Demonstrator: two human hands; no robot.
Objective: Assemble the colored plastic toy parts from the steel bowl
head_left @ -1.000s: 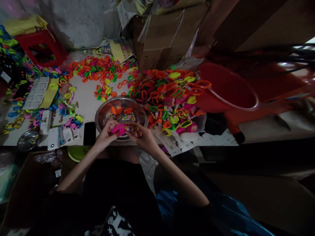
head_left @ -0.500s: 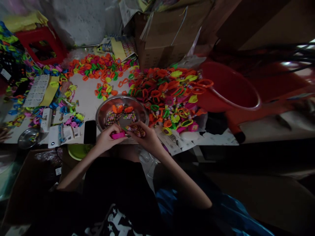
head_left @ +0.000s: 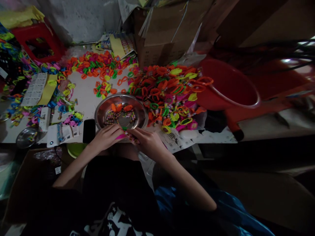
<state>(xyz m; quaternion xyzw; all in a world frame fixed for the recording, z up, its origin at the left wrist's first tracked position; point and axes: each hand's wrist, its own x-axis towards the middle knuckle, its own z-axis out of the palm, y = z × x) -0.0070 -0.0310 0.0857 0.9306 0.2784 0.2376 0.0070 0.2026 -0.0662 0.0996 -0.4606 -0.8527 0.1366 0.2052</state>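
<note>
My left hand (head_left: 105,137) is closed on a pink plastic band (head_left: 120,136), shaped like a toy watch strap and mostly covered by my fingers. Fingers of my right hand (head_left: 149,140) are wrapped round several small printed candy rolls (head_left: 133,139), partly hidden. A bit of green (head_left: 124,128) shows between the two hands, which meet at the near rim of a steel bowl (head_left: 96,115). Inside the bowl lie more candy rolls (head_left: 112,118) and a few orange bands (head_left: 116,107). Right of it rises a large heap of coloured bands (head_left: 169,87), several with candy rolls attached.
A black phone (head_left: 89,131) lies left of the bowl. Loose bands (head_left: 95,64) spread behind it. A red tub (head_left: 228,85) stands at the right, a cardboard box (head_left: 169,32) at the back. Farther left are a small steel bowl (head_left: 26,137), a power strip (head_left: 44,119) and a red stool (head_left: 38,42).
My left hand has turned over the pink band, covering more of it. My right hand has tilted downward, and its candy rolls now show less, lower by the pink band.
</note>
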